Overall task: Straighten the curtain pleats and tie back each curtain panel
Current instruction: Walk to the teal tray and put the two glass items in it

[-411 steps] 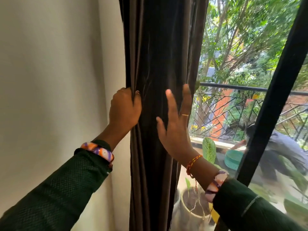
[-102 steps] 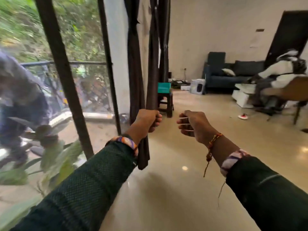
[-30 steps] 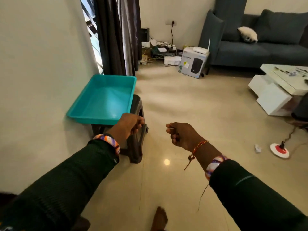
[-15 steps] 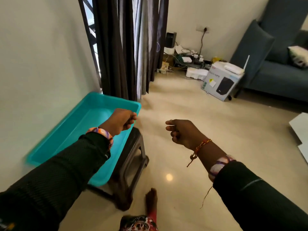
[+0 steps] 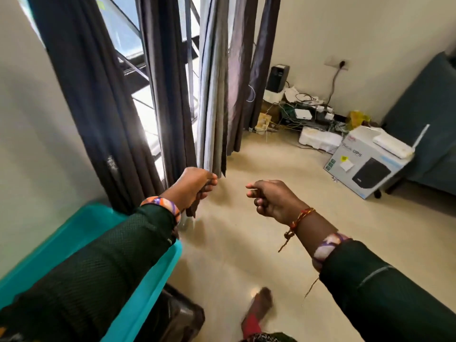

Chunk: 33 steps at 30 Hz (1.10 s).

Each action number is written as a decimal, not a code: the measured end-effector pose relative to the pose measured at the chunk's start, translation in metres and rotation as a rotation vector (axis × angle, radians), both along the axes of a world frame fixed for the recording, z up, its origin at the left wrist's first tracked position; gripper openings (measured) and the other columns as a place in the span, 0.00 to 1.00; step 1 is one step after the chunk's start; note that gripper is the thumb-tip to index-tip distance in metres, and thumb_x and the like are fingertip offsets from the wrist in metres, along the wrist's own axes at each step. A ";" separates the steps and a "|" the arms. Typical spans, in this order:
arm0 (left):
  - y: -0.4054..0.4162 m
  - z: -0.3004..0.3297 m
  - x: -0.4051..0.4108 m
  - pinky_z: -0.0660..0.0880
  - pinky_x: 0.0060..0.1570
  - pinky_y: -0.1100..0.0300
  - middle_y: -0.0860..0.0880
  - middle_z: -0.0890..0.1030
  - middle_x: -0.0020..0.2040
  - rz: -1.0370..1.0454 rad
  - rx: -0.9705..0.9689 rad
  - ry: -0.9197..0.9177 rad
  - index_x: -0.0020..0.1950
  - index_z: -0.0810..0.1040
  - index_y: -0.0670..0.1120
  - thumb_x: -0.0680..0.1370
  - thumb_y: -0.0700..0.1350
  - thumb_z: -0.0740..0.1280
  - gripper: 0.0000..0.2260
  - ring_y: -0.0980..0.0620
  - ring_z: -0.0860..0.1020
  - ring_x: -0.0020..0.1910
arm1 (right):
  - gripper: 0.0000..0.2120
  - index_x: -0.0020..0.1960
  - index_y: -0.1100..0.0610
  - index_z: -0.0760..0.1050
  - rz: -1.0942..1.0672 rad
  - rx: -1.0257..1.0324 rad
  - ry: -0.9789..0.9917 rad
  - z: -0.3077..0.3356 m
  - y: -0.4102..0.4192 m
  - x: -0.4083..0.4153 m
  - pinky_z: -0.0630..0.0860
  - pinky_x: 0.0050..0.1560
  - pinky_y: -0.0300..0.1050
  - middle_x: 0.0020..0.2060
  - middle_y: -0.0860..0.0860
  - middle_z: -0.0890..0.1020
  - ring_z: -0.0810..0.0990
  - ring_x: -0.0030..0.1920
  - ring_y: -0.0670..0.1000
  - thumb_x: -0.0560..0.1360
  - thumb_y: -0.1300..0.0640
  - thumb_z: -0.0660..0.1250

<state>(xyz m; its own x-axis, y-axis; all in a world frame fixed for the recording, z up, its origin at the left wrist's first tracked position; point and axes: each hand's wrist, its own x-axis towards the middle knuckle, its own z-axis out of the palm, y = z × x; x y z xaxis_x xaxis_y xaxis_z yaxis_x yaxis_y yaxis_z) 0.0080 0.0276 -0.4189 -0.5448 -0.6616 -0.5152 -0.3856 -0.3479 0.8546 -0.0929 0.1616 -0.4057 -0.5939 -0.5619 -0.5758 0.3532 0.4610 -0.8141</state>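
Note:
Several dark curtain panels hang by the window at upper left: a wide dark panel, a narrower dark panel, a grey panel and a dark purple panel. My left hand grips the lower end of the narrower dark panel, and a dark strip of cloth sticks out below the fingers. My right hand hovers to the right over the floor with its fingers curled, and I see nothing in it.
A teal tray lies on a dark stool at lower left under my left arm. A UPS box with a white router on top, cables, a speaker and a blue sofa fill the right side. My foot is on the beige floor.
I have moved closer to the curtains, and the tray has slid down and left in view. My left hand, curled over the tray before, now grips a curtain's lower end.

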 end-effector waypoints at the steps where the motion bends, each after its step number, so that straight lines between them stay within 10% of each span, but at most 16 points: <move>1: -0.012 -0.005 -0.021 0.63 0.26 0.68 0.50 0.72 0.30 0.010 0.009 0.003 0.40 0.74 0.43 0.79 0.39 0.59 0.09 0.57 0.67 0.27 | 0.09 0.41 0.57 0.74 0.020 0.004 0.000 -0.003 -0.016 -0.024 0.61 0.26 0.34 0.30 0.50 0.74 0.62 0.24 0.44 0.77 0.62 0.59; 10: -0.127 -0.043 -0.156 0.63 0.19 0.72 0.53 0.74 0.20 0.317 0.091 -0.118 0.35 0.72 0.45 0.78 0.39 0.60 0.12 0.63 0.68 0.15 | 0.06 0.45 0.58 0.75 0.275 0.108 0.016 -0.028 -0.154 -0.202 0.61 0.26 0.34 0.31 0.51 0.75 0.63 0.24 0.45 0.77 0.62 0.60; 16: -0.184 -0.056 -0.191 0.62 0.22 0.69 0.49 0.73 0.32 0.413 0.073 -0.145 0.38 0.73 0.44 0.78 0.38 0.60 0.09 0.56 0.67 0.28 | 0.08 0.42 0.56 0.75 0.550 0.195 0.000 -0.053 -0.254 -0.244 0.61 0.26 0.35 0.30 0.50 0.75 0.63 0.25 0.45 0.77 0.62 0.60; 24: -0.306 -0.079 -0.251 0.68 0.24 0.73 0.48 0.75 0.44 0.523 -0.151 -0.048 0.63 0.72 0.44 0.78 0.37 0.60 0.13 0.57 0.71 0.33 | 0.07 0.43 0.56 0.73 0.869 0.176 -0.006 -0.074 -0.408 -0.256 0.60 0.20 0.32 0.30 0.50 0.73 0.64 0.24 0.45 0.78 0.59 0.59; 33: -0.366 -0.136 -0.241 0.79 0.44 0.50 0.48 0.74 0.43 1.112 0.010 -0.096 0.73 0.61 0.50 0.75 0.37 0.63 0.27 0.44 0.76 0.44 | 0.10 0.38 0.56 0.71 1.009 0.261 -0.089 -0.106 -0.510 -0.250 0.61 0.20 0.32 0.29 0.51 0.74 0.64 0.21 0.44 0.78 0.61 0.60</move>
